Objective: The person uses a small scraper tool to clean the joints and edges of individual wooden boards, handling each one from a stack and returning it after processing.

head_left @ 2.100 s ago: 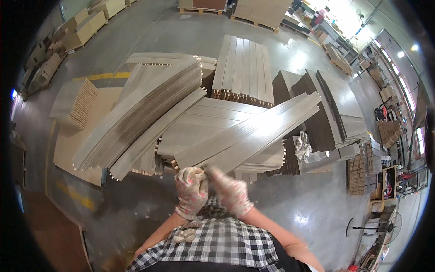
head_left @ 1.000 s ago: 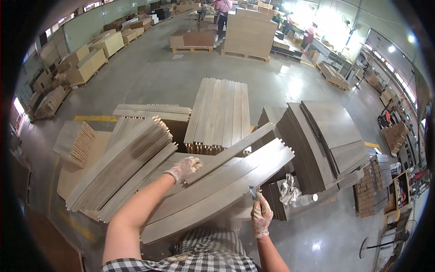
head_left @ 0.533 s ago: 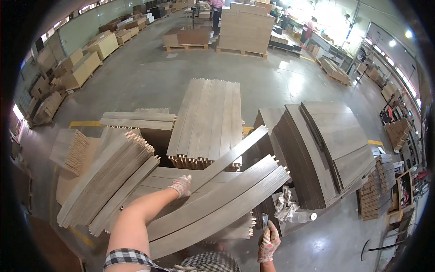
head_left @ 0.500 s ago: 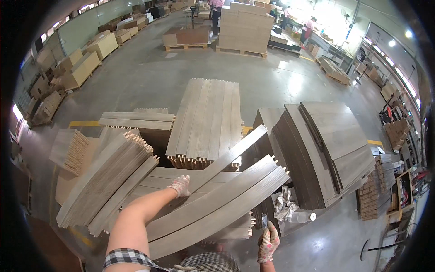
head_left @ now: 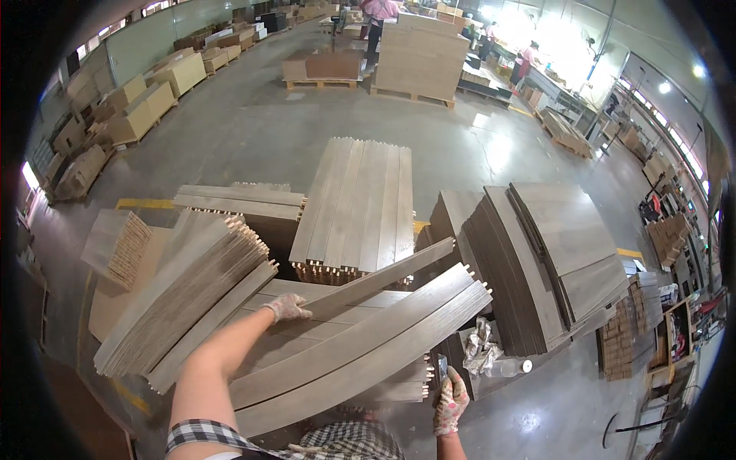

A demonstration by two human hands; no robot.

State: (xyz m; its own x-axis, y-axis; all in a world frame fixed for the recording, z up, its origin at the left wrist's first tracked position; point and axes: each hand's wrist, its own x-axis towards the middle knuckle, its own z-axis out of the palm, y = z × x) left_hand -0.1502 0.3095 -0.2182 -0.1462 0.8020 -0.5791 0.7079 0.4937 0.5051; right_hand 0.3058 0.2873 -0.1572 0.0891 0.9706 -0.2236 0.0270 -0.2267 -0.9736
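Note:
My left hand, in a patterned work glove, is closed on the near end of a grey wooden slat. This slat is tipped up on its edge and slants away to the right, above flat grey boards. In front of it lie curved grey slats side by side, with pale dowel pegs at their far ends. My gloved right hand pinches a small flat dark piece beside the right ends of the pile; its kind is too small to make out.
A stack of pegged slats stands beyond, with curved slats at the left. Large grey panels lean at the right, near crumpled foil-like wrapping and a clear bottle. Pallets of boards and people are farther back.
The slat in my left hand has turned from its broad face onto its edge, and its far end has dropped a little. My left hand has shifted left; the right has barely moved.

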